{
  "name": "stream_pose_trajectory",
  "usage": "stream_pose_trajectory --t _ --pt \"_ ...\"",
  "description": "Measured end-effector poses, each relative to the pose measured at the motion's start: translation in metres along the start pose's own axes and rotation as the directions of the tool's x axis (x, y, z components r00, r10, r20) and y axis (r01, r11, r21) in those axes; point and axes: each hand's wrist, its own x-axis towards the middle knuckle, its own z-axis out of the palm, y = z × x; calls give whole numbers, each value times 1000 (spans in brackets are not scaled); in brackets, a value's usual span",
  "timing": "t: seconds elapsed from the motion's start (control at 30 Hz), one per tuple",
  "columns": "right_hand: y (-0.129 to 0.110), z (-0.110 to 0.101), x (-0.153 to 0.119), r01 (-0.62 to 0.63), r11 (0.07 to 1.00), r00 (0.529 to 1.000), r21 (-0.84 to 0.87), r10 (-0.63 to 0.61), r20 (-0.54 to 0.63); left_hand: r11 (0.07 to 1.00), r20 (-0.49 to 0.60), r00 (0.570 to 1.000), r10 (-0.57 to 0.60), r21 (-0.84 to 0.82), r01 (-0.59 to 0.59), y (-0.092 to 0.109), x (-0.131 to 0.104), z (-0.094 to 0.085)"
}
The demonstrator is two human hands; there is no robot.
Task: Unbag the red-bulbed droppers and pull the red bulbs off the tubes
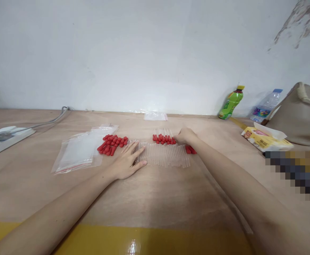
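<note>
My left hand (128, 161) lies palm down with its fingers spread over the left end of a row of thin clear tubes (167, 156). Just left of its fingertips is a loose pile of red rubber bulbs (111, 143). Beyond the tubes, a second group of clear tubes carries a row of red rubber bulbs (164, 139) at its near end. At the right end of that row, my right hand (186, 136) has its fingers closed; what they pinch is hidden. More red bulbs (190, 149) lie partly behind my right forearm.
Clear zip bags (76, 152) lie at the left, another bag (156, 116) by the wall. A power strip (11, 134) with cables is far left. At the right stand a green bottle (231, 103), a clear bottle (266, 104), a tissue pack (266, 139) and a beige bag (299, 117).
</note>
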Motion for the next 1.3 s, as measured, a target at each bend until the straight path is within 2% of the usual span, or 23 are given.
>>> stream_pose_trajectory --t 0.2,0.43,0.5,0.6,0.7,0.73,0.8,0.83,0.9,0.97,1.03,1.13,1.2,1.3 --pt "-11 1 11 -62 998 994 -16 63 91 1000 -37 999 21 -7 -21 -1 -1 2" --pt "-21 3 8 -53 998 994 -13 54 93 999 -71 996 46 -15 -48 0 -2 1" --pt "-22 0 5 -41 999 997 -12 42 61 999 -61 997 40 -19 -41 1 -2 0" --pt "-19 -12 -4 -7 1000 999 -11 6 -52 999 -37 999 33 -15 -33 2 -2 -2" --pt "-10 -20 -25 116 993 974 14 -111 -195 999 -47 998 45 -11 -45 3 -2 -2" --pt "-6 -20 -34 193 981 951 25 -181 -251 999 -72 996 52 -11 -53 3 -1 -2" --pt "4 -13 -53 500 866 768 -9 -448 -457 997 -169 984 65 -20 -69 5 -1 -1" --pt "10 -7 -63 582 809 681 -76 -537 -498 997 -237 969 68 -30 -77 6 0 0" --pt "18 7 -81 674 707 534 -214 -666 -521 992 -386 919 81 -55 -111 10 1 1" --pt "24 21 -94 706 647 430 -288 -715 -551 980 -497 857 135 -60 -190 16 3 2" --pt "26 31 -100 733 601 356 -320 -739 -572 952 -531 812 244 -27 -304 22 5 4" --pt "26 40 -101 800 519 270 -302 -760 -591 900 -506 767 395 44 -434 31 8 6" --pt "25 43 -100 840 476 246 -261 -762 -600 883 -500 748 437 81 -462 36 9 7" --pt "23 46 -100 878 439 256 -191 -767 -588 872 -506 723 470 141 -469 40 11 8"
